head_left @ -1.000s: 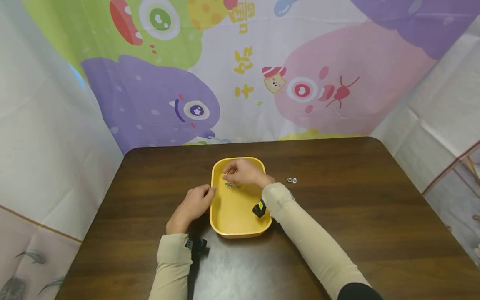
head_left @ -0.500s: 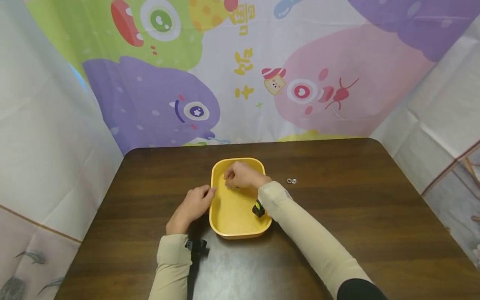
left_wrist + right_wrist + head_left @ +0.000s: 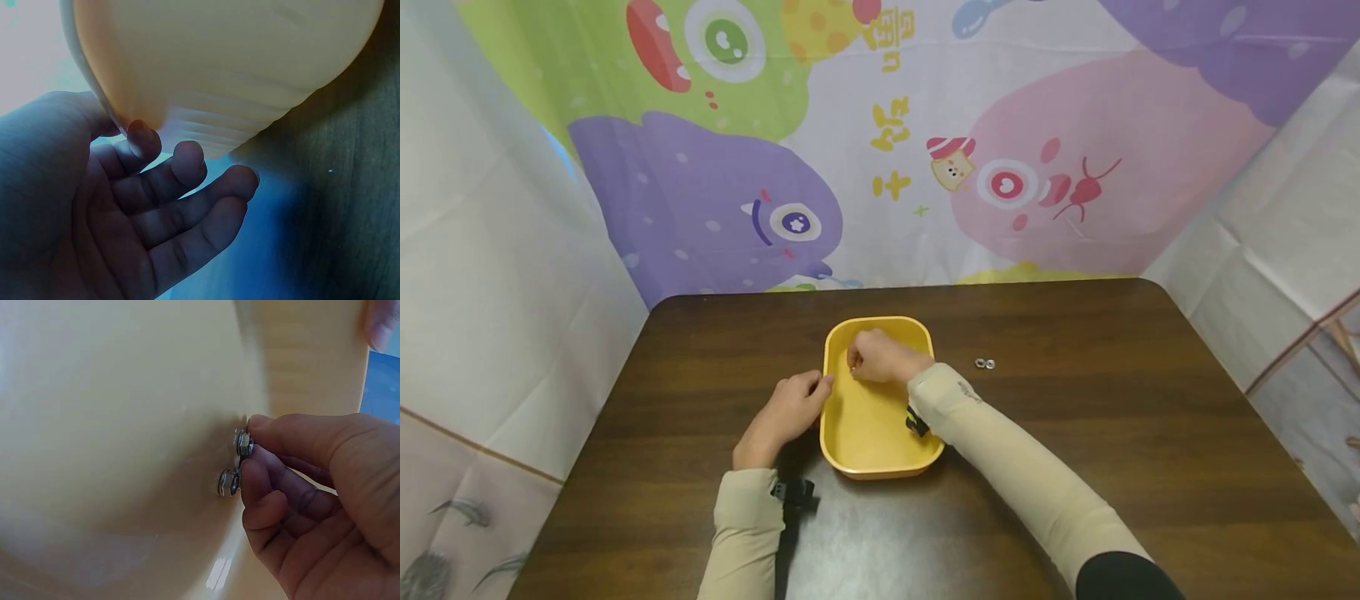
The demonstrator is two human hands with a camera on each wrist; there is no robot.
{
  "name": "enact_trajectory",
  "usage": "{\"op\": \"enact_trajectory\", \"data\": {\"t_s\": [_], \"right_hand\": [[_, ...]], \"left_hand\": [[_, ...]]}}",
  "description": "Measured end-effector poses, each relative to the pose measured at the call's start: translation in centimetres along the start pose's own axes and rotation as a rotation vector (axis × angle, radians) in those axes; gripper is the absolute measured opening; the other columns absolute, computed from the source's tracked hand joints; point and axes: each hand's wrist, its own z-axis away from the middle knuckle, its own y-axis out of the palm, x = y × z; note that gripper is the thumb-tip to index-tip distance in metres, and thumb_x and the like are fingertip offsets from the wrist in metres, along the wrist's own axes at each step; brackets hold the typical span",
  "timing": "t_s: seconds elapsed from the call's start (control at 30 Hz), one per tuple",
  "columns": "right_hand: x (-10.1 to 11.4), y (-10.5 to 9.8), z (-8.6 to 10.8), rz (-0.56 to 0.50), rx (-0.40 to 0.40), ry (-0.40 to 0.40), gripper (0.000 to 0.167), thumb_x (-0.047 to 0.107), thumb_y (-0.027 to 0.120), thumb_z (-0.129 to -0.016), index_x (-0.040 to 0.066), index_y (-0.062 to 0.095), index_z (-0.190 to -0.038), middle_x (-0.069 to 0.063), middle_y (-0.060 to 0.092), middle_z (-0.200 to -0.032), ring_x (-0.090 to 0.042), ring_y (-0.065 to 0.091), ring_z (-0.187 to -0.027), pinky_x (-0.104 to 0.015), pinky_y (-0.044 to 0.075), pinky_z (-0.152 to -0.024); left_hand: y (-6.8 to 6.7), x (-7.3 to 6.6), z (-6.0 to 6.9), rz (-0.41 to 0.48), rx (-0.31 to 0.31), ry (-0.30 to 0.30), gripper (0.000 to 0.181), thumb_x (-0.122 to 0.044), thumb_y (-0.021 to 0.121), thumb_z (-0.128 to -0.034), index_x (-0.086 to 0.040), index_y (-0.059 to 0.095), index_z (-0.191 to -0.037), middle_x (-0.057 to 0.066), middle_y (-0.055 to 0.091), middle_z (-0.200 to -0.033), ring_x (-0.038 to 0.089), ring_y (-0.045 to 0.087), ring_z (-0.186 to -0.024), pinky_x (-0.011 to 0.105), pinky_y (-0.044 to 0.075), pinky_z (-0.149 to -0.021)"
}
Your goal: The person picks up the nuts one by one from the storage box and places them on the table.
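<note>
My left hand (image 3: 790, 407) holds the left rim of a yellow plastic tray (image 3: 880, 450), thumb at the rim and fingers bent along the outer wall, as the left wrist view shows. Inside the tray, toward its far left, my right hand (image 3: 883, 357) reaches down to the floor. In the right wrist view, its thumb and forefinger pinch a small shiny hex nut (image 3: 245, 444). A second hex nut (image 3: 228, 483) lies on the tray floor, right beside the forefinger tip. From the head view, the right hand hides most of these nuts.
Two more metal nuts (image 3: 985, 364) lie side by side on the dark wooden table (image 3: 1090, 400), right of the tray. A cartoon-printed cloth (image 3: 895, 242) hangs behind the table's far edge. The right forearm crosses the tray's right rim.
My right hand has lowered to the tray floor, its fingers closing in on the nuts that showed in plain sight a second ago. The left hand keeps its place on the rim.
</note>
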Motion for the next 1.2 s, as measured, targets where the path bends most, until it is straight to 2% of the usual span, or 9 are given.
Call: {"op": "enact_trajectory", "data": {"t_s": [0.3, 0.53, 0.8, 0.97, 1.2], "right_hand": [[-0.1, 0.1, 0.1, 0.017, 0.013, 0.016, 0.014, -0.001, 0.066, -0.089, 0.009, 0.071, -0.081, 0.000, 0.065, -0.075, -0.012, 0.053, -0.065, -0.021, 0.043, -0.064], [0.0, -0.2, 0.4, -0.008, 0.024, 0.019, 0.008, 0.004, 0.069, -0.091, 0.008, 0.073, -0.086, -0.001, 0.067, -0.080, -0.012, 0.056, -0.069, -0.021, 0.046, -0.066], [0.3, -1.4, 1.0, -0.072, 0.035, 0.061, 0.006, 0.005, 0.069, -0.091, 0.009, 0.071, -0.087, 0.001, 0.067, -0.076, -0.008, 0.056, -0.061, -0.020, 0.046, -0.060], [0.3, -2.0, 1.2, -0.080, 0.033, 0.053, 0.006, 0.005, 0.068, -0.091, 0.009, 0.071, -0.088, 0.002, 0.071, -0.077, -0.009, 0.060, -0.063, -0.021, 0.048, -0.063], [0.1, -2.5, 1.5, -0.083, 0.024, 0.039, 0.005, 0.006, 0.066, -0.093, 0.007, 0.072, -0.092, -0.002, 0.070, -0.083, -0.011, 0.060, -0.068, -0.024, 0.050, -0.070]], "left_hand": [[0.2, 0.0, -0.1, -0.005, -0.002, 0.007, 0.035, -0.030, 0.048, -0.1078, -0.009, 0.055, -0.081, 0.005, 0.054, -0.069, 0.017, 0.050, -0.059, 0.030, 0.043, -0.059], [0.2, 0.0, -0.1, 0.000, -0.002, 0.005, 0.035, -0.030, 0.048, -0.1081, -0.009, 0.054, -0.081, 0.005, 0.052, -0.069, 0.018, 0.049, -0.059, 0.030, 0.042, -0.059], [0.1, 0.0, -0.1, -0.007, -0.011, 0.010, 0.034, -0.028, 0.049, -0.1080, -0.009, 0.056, -0.081, 0.004, 0.053, -0.068, 0.017, 0.049, -0.058, 0.030, 0.042, -0.058], [0.1, 0.0, -0.2, -0.010, -0.022, 0.005, 0.035, -0.029, 0.049, -0.1078, -0.009, 0.056, -0.080, 0.005, 0.052, -0.068, 0.018, 0.049, -0.058, 0.030, 0.042, -0.058], [0.2, 0.0, -0.1, -0.002, -0.005, -0.011, 0.034, -0.029, 0.048, -0.1079, -0.009, 0.055, -0.081, 0.005, 0.053, -0.069, 0.018, 0.050, -0.059, 0.030, 0.042, -0.059]]}}
